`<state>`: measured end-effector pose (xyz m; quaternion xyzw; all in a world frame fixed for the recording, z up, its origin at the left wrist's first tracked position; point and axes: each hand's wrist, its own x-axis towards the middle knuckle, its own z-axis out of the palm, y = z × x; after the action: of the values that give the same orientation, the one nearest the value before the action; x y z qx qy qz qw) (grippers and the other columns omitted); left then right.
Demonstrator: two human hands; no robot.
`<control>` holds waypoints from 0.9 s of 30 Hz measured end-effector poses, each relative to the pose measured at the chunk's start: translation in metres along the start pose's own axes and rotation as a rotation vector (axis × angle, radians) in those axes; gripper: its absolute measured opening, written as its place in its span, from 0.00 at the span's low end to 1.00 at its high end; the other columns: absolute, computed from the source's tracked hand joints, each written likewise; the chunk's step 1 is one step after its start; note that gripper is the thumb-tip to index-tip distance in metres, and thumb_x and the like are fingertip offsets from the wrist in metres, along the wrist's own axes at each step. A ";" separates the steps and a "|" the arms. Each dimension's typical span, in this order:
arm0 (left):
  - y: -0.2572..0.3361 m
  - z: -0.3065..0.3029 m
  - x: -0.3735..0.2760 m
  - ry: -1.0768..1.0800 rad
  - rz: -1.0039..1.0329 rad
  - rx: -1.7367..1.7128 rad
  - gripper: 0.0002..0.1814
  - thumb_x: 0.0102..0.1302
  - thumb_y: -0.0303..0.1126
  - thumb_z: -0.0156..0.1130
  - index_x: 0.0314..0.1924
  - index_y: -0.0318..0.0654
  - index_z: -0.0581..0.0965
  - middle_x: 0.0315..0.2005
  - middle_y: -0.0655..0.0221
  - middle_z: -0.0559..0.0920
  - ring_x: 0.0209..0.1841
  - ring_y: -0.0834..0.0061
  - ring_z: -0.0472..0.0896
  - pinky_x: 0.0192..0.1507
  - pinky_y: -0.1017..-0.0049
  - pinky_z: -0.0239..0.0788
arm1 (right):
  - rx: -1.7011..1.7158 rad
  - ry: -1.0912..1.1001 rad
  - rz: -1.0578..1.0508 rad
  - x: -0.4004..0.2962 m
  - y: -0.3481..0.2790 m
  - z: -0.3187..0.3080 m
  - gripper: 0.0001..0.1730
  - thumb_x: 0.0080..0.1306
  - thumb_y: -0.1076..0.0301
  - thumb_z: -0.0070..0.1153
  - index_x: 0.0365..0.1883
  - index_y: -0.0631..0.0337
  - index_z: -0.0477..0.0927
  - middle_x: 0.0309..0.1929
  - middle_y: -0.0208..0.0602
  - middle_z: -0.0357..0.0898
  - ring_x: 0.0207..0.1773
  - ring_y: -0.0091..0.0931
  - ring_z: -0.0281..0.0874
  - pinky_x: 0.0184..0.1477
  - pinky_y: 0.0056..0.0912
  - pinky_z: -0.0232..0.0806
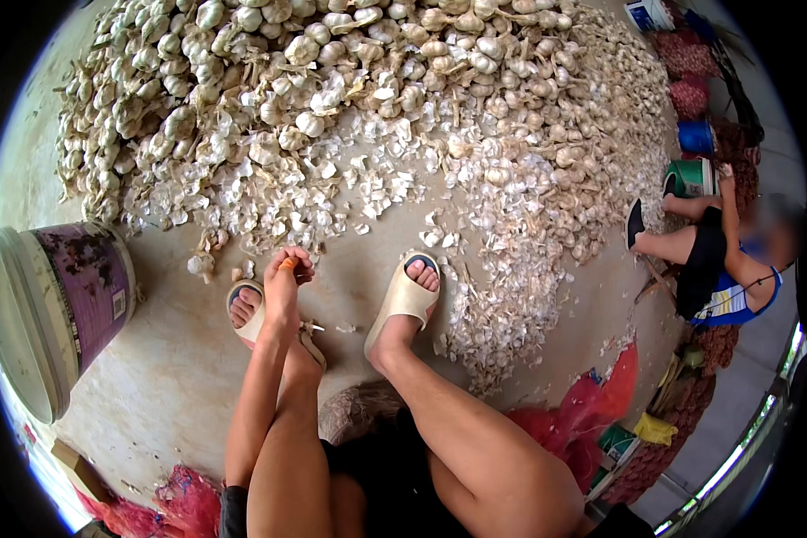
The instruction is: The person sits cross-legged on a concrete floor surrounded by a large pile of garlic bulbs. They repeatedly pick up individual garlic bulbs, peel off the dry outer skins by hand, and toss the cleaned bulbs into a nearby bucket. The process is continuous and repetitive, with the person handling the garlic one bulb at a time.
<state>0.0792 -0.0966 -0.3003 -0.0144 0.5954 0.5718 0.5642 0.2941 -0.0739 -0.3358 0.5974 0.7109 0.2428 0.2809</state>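
My left hand (288, 274) is raised above my left sandal (253, 328), its fingers curled and an orange band around one digit. Whether anything small is inside the fingers cannot be seen. My right hand is out of view. Before me on the concrete floor lies a large heap of garlic bulbs (302, 50), with loose papery garlic skins (323, 195) along its near edge. A single garlic bulb (202, 264) rests left of my left hand. A small white-tipped thing (314, 327) lies beside my left ankle, too unclear to name.
A large plastic bucket (94, 282) lies at the left. Red mesh bags (188, 501) are at lower left, and red netting (578, 410) at lower right. My right sandal (391, 296) is near more skins. Another person (706, 262) sits at the right by a green bucket (689, 176).
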 end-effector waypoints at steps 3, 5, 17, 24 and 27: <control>0.002 0.001 -0.002 0.003 -0.012 0.002 0.13 0.77 0.28 0.44 0.38 0.42 0.77 0.29 0.76 0.79 0.32 0.83 0.76 0.38 0.80 0.69 | -0.044 -0.055 0.005 0.008 0.005 -0.010 0.20 0.79 0.74 0.29 0.67 0.60 0.63 0.64 0.29 0.67 0.68 0.22 0.66 0.73 0.27 0.56; 0.003 0.003 -0.003 0.003 -0.028 0.010 0.13 0.77 0.27 0.43 0.38 0.42 0.77 0.29 0.76 0.79 0.32 0.83 0.76 0.38 0.80 0.69 | -0.038 -0.057 0.015 0.010 0.004 -0.011 0.21 0.77 0.75 0.31 0.66 0.59 0.63 0.63 0.30 0.68 0.67 0.23 0.68 0.72 0.28 0.58; -0.004 -0.004 0.001 -0.003 -0.025 0.009 0.14 0.79 0.32 0.43 0.39 0.42 0.78 0.30 0.74 0.80 0.33 0.81 0.78 0.39 0.79 0.69 | 0.040 0.055 -0.021 0.006 0.004 -0.010 0.19 0.73 0.76 0.37 0.61 0.57 0.66 0.53 0.31 0.71 0.58 0.25 0.71 0.64 0.29 0.62; 0.000 0.000 -0.002 -0.006 -0.053 0.030 0.12 0.78 0.31 0.44 0.39 0.43 0.77 0.32 0.74 0.79 0.35 0.80 0.77 0.42 0.78 0.70 | 0.051 0.044 -0.025 0.004 0.008 -0.012 0.18 0.73 0.75 0.38 0.60 0.57 0.67 0.51 0.31 0.71 0.55 0.24 0.70 0.61 0.28 0.62; -0.001 -0.001 -0.003 0.007 -0.057 0.029 0.12 0.78 0.30 0.44 0.40 0.42 0.77 0.32 0.74 0.79 0.35 0.80 0.77 0.42 0.78 0.70 | 0.061 0.039 -0.028 0.003 0.008 -0.012 0.17 0.74 0.74 0.39 0.59 0.57 0.67 0.50 0.30 0.71 0.54 0.24 0.70 0.59 0.27 0.62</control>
<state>0.0803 -0.0996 -0.2989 -0.0253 0.6050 0.5468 0.5782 0.2914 -0.0697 -0.3216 0.5907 0.7316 0.2285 0.2522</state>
